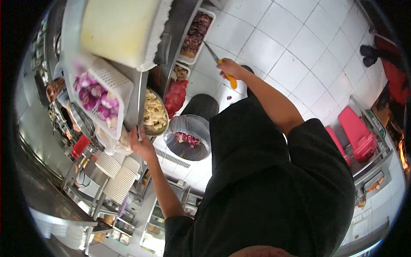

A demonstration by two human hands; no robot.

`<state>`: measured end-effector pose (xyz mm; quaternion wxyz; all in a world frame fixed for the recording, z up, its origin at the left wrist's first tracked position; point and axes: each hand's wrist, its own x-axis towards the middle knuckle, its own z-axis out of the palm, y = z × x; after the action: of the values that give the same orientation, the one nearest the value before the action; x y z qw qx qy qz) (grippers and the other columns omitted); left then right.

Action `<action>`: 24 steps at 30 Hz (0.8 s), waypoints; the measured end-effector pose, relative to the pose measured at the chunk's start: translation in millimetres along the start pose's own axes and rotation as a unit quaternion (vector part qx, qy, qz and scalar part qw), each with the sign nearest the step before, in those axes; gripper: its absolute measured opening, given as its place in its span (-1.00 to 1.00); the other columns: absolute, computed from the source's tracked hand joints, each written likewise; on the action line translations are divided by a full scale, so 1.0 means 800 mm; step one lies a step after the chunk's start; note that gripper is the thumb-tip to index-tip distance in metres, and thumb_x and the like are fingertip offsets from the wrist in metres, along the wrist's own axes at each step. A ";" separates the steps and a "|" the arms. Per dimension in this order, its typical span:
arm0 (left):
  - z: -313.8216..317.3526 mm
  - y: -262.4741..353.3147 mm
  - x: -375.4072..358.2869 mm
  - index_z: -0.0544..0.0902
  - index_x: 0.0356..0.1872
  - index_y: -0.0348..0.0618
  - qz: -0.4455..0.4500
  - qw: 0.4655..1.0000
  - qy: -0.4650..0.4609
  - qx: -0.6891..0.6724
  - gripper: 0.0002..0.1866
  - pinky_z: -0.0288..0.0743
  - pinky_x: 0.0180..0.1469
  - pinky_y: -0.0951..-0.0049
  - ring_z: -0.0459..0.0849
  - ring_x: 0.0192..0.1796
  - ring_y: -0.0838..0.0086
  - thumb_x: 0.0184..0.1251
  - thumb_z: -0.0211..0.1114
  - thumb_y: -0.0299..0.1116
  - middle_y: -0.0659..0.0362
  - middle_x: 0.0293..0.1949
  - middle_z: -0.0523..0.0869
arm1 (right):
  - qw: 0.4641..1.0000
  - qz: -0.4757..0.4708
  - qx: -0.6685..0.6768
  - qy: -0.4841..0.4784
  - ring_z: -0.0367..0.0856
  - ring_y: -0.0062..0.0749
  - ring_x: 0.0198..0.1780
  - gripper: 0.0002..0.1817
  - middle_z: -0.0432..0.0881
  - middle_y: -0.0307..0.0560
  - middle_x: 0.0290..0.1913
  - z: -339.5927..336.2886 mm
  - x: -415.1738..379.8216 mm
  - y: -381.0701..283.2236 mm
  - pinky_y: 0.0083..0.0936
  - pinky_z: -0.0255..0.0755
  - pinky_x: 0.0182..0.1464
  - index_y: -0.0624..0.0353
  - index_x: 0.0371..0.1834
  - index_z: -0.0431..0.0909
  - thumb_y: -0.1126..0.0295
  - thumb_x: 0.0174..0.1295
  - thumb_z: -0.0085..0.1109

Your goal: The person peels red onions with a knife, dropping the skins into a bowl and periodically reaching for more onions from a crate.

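Observation:
My right hand (230, 67) grips a knife (212, 54) with a yellow handle, held out over the white tiled floor, blade pointing toward a white tray of dark red pieces (195, 33). My left hand (141, 145) rests on the edge of the steel counter (141, 92), just below a white basket of peeled purple onions (99, 95) and beside a metal bowl of pale cut pieces (154, 114). A thick white cutting board (120, 30) lies on the counter above the basket. My black clothing fills the lower middle of the view.
A bin lined with a grey bag (189, 138) holds purple peelings beside the counter, with a red bag (175, 97) near it. Stacks of white plates (118, 176) sit on a lower shelf. Red crates (358, 133) stand at right. Another person (55, 89) is at far left.

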<state>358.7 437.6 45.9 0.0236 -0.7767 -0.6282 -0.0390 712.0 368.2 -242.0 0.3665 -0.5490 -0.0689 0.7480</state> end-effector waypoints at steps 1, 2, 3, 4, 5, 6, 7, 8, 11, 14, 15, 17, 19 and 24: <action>0.000 0.000 0.003 0.71 -0.06 -0.33 -0.025 1.000 -0.007 -0.002 -0.71 0.54 0.01 0.20 0.65 -0.04 0.06 0.24 0.40 -0.40 -0.10 -0.08 0.67 | 0.995 -0.065 -0.062 -0.036 0.53 -0.31 -0.62 -0.72 0.54 0.04 -0.56 0.005 0.026 0.012 -0.37 0.42 -0.61 0.38 -0.40 0.45 0.32 0.29 0.11; 0.002 0.000 0.007 0.71 -0.08 -0.33 -0.051 0.999 -0.011 -0.003 -0.73 0.56 -0.03 0.23 0.66 -0.09 0.08 0.23 0.40 -0.41 -0.09 -0.10 0.68 | 0.992 -0.075 -0.082 -0.054 0.53 -0.33 -0.61 -0.75 0.53 0.01 -0.55 0.013 0.051 0.021 -0.36 0.42 -0.61 0.35 -0.36 0.45 0.32 0.29 0.10; 0.004 -0.004 0.010 0.74 -0.14 -0.34 -0.032 0.999 -0.005 0.009 -0.77 0.59 -0.17 0.29 0.68 -0.20 0.15 0.24 0.40 -0.42 -0.06 -0.19 0.70 | 0.989 -0.085 -0.101 -0.071 0.52 -0.34 -0.61 -0.77 0.52 -0.01 -0.54 0.020 0.075 0.030 -0.36 0.41 -0.61 0.32 -0.33 0.45 0.32 0.29 0.09; 0.003 -0.004 0.012 0.74 -0.14 -0.34 -0.021 1.000 -0.007 0.013 -0.77 0.59 -0.18 0.30 0.68 -0.22 0.16 0.23 0.41 -0.42 -0.06 -0.21 0.70 | 0.995 -0.049 -0.061 -0.061 0.51 -0.36 -0.61 -0.79 0.51 -0.04 -0.54 0.033 0.087 0.028 -0.36 0.39 -0.63 0.30 -0.31 0.45 0.33 0.29 0.08; 0.000 -0.003 0.013 0.74 -0.14 -0.33 -0.009 1.000 -0.010 0.017 -0.77 0.59 -0.18 0.30 0.68 -0.23 0.17 0.23 0.41 -0.42 -0.06 -0.23 0.71 | 0.999 -0.014 -0.020 -0.049 0.49 -0.37 -0.62 -0.80 0.50 -0.07 -0.54 0.045 0.099 0.027 -0.36 0.37 -0.64 0.27 -0.28 0.45 0.33 0.29 0.07; 0.000 -0.001 0.014 0.74 -0.14 -0.33 0.002 1.000 -0.014 0.019 -0.77 0.60 -0.18 0.30 0.68 -0.25 0.18 0.23 0.42 -0.41 -0.05 -0.25 0.71 | 0.999 0.013 0.038 -0.027 0.48 -0.36 -0.64 -0.81 0.49 -0.07 -0.56 0.054 0.093 0.007 -0.35 0.35 -0.65 0.29 -0.32 0.45 0.35 0.29 0.06; 0.002 0.001 0.013 0.73 -0.16 -0.37 -0.010 1.000 -0.005 0.001 -0.78 0.60 -0.18 0.31 0.68 -0.28 0.23 0.22 0.43 -0.44 -0.03 -0.30 0.72 | 0.995 0.041 0.094 -0.006 0.47 -0.36 -0.66 -0.81 0.48 -0.07 -0.59 0.060 0.091 -0.008 -0.35 0.34 -0.66 0.30 -0.35 0.45 0.36 0.29 0.05; 0.005 -0.001 0.012 0.73 -0.17 -0.39 -0.014 1.000 -0.003 0.000 -0.78 0.60 -0.18 0.32 0.68 -0.28 0.24 0.22 0.43 -0.45 -0.03 -0.30 0.72 | 0.995 0.048 0.085 -0.006 0.47 -0.36 -0.66 -0.80 0.48 -0.07 -0.59 0.063 0.103 -0.010 -0.35 0.34 -0.66 0.31 -0.37 0.45 0.37 0.29 0.04; 0.009 -0.011 0.009 0.73 -0.19 -0.44 -0.031 1.000 0.005 0.000 -0.80 0.60 -0.18 0.33 0.68 -0.29 0.28 0.22 0.43 -0.50 -0.01 -0.31 0.73 | 0.995 0.049 0.076 -0.030 0.48 -0.35 -0.65 -0.78 0.49 -0.03 -0.59 0.067 0.144 -0.009 -0.37 0.34 -0.65 0.38 -0.40 0.44 0.39 0.28 0.04; 0.004 -0.009 0.011 0.73 -0.19 -0.43 -0.013 0.999 -0.021 0.042 -0.80 0.60 -0.17 0.34 0.69 -0.28 0.31 0.21 0.43 -0.50 0.00 -0.31 0.74 | 0.999 0.036 0.018 -0.006 0.47 -0.33 -0.66 -0.79 0.49 -0.02 -0.59 0.070 0.173 -0.006 -0.36 0.36 -0.63 0.40 -0.37 0.46 0.41 0.28 0.04; 0.003 -0.005 0.012 0.73 -0.19 -0.43 -0.007 0.998 -0.022 0.060 -0.80 0.60 -0.17 0.34 0.69 -0.28 0.32 0.21 0.43 -0.51 0.01 -0.31 0.75 | 0.997 0.054 0.058 0.018 0.50 -0.32 -0.62 -0.81 0.51 -0.02 -0.55 0.073 0.178 -0.005 -0.36 0.39 -0.61 0.38 -0.33 0.47 0.41 0.28 0.05; 0.003 0.002 0.016 0.73 -0.19 -0.43 0.007 0.995 -0.022 0.095 -0.80 0.60 -0.17 0.34 0.69 -0.29 0.34 0.20 0.44 -0.52 0.02 -0.30 0.76 | 0.999 0.014 0.047 0.000 0.52 -0.32 -0.58 -0.82 0.53 -0.02 -0.50 0.083 0.230 0.033 -0.36 0.42 -0.60 0.35 -0.31 0.49 0.40 0.29 0.07; 0.006 -0.002 0.015 0.74 -0.18 -0.41 -0.024 0.997 -0.016 0.067 -0.80 0.60 -0.17 0.34 0.70 -0.29 0.33 0.19 0.44 -0.53 0.02 -0.30 0.76 | 0.985 -0.158 -0.069 -0.030 0.54 -0.33 -0.54 -0.82 0.55 -0.03 -0.45 0.079 0.302 0.073 -0.37 0.44 -0.59 0.33 -0.30 0.50 0.39 0.30 0.09; 0.001 0.000 0.017 0.74 -0.19 -0.41 -0.037 0.997 -0.025 0.065 -0.81 0.59 -0.18 0.34 0.69 -0.31 0.30 0.18 0.43 -0.55 0.03 -0.33 0.75 | 0.974 0.095 0.204 0.032 0.54 -0.36 -0.52 -0.80 0.56 -0.06 -0.39 0.104 0.390 0.066 -0.38 0.45 -0.58 0.26 -0.34 0.51 0.33 0.34 0.10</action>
<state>361.6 450.8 46.3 0.0574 -0.7507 -0.6578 0.0204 574.4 549.3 -476.7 0.3999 -0.4900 0.1493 0.7601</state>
